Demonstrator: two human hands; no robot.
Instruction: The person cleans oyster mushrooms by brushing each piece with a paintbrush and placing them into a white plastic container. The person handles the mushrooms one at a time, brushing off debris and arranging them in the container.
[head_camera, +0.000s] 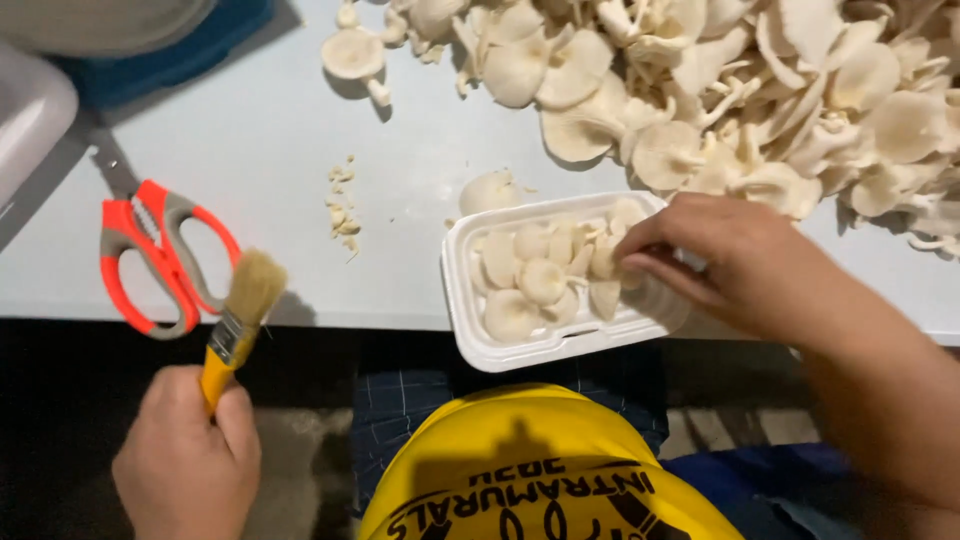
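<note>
A white rectangular foam tray (470, 300) of mushrooms overhangs the table's near edge.

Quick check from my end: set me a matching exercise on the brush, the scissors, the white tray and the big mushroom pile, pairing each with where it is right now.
Things:
1. brush
2. scissors
3. white tray
4. mushroom pile

Places:
A. at the table's near edge, under the right hand
B. held upright in the left hand
C. spread across the far right of the table
D. lying flat on the table's left side

Pairs: 1-B, 2-D, 3-A, 4-C
</note>
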